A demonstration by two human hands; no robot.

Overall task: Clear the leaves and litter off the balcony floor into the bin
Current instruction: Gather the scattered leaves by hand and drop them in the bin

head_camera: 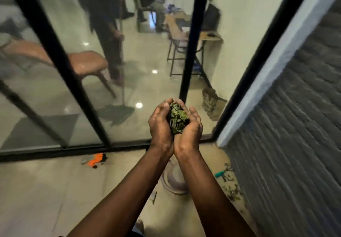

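My left hand (159, 126) and my right hand (191, 128) are cupped together in front of me, heels touching, holding a clump of green leaves (178, 118) between them. Directly below my wrists a round pale bin (170, 179) stands on the balcony floor, mostly hidden by my forearms. More loose leaves (233, 190) lie scattered along the foot of the grey wall at the right. An orange and grey piece of litter (95, 160) lies on the tiles near the door track. A small flat scrap (153, 196) lies left of the bin.
A black-framed glass door (88, 96) runs across ahead. A grey brick wall (295, 126) closes the right side. A teal-handled tool (220, 173) lies by the wall. Behind the glass are a chair, a table and people. Beige floor tiles (46, 190) stretch to the left.
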